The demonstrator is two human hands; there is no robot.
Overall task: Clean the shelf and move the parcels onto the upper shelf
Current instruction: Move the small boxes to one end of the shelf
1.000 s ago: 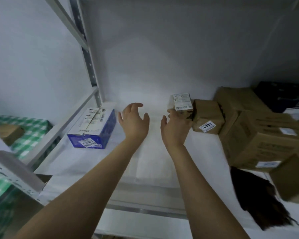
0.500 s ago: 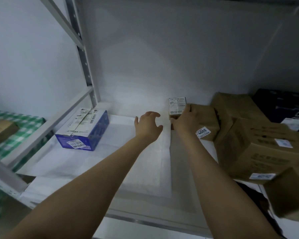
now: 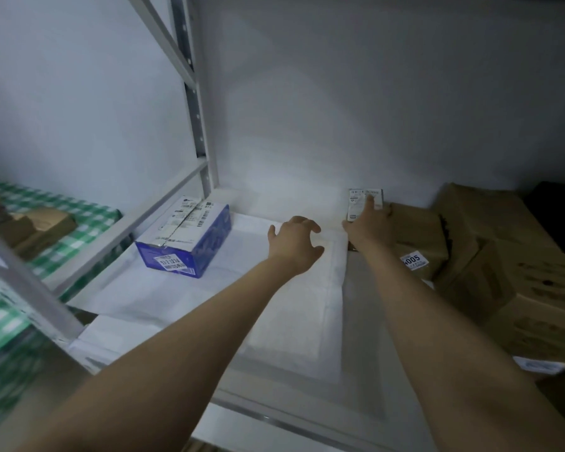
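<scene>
A white shelf covered with white paper sheets fills the middle. My right hand rests against a small brown parcel with a white label standing at the back, fingers laid on its face. Right beside it sits a brown box marked 4005. My left hand hovers over the paper with curled, spread fingers and holds nothing. A blue and white box lies at the shelf's left.
Larger brown cartons crowd the right side, with a black box behind them. A white metal upright and cross rail bound the left. A green checked cloth with brown boxes lies beyond it.
Both hands have reached further back on the shelf. My right hand moved from beside the small labelled parcel to touching its face; my left hand followed, staying empty.
</scene>
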